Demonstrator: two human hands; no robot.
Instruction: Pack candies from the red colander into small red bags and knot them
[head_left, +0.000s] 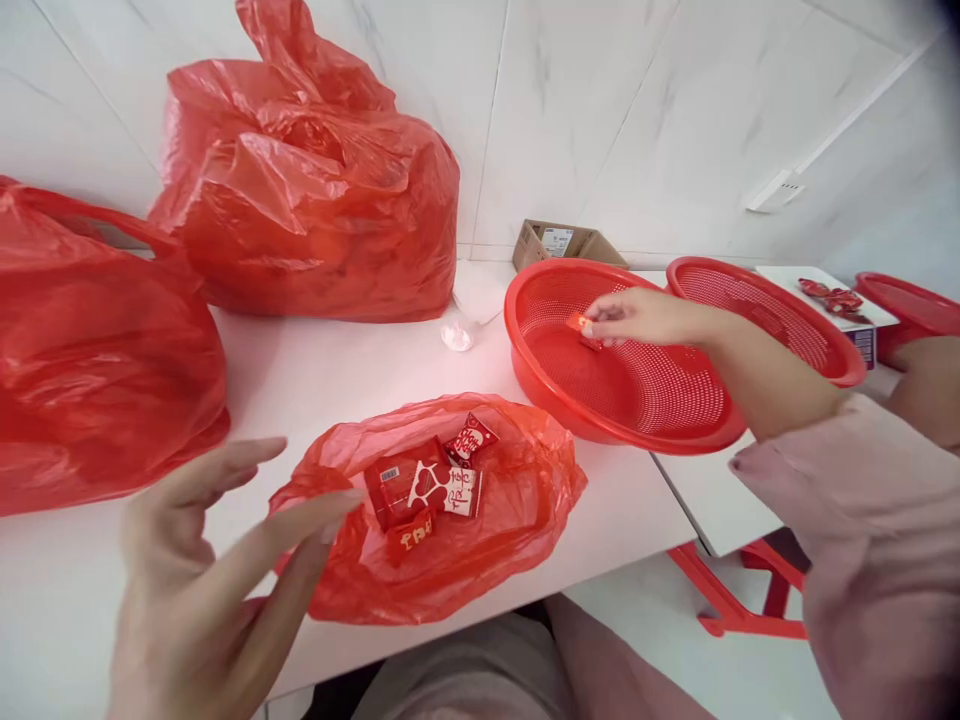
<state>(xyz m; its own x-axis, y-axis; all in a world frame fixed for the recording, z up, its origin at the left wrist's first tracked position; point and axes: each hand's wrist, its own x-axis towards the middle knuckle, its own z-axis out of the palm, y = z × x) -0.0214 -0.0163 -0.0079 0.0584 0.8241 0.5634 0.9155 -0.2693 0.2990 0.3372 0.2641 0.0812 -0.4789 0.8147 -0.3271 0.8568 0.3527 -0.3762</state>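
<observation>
My right hand (637, 317) reaches over the nearest red perforated basket (547, 375) and pinches a small red wrapped candy (583, 328) above its bowl. My left hand (217, 560) hovers open at the lower left, fingers spread, fingertips touching the edge of a small open red plastic bag (517, 500). Inside that bag lie several red-and-white wrapped candies (431, 485). Nothing is held in the left hand.
Two big stuffed red plastic bags (307, 190) (90, 360) fill the back and left of the white table (315, 370). A second red basket (772, 310), a third (911, 305), a cardboard box (559, 243) and a crumpled clear wrapper (456, 335) lie further back. Another person's arm (926, 385) shows at the far right.
</observation>
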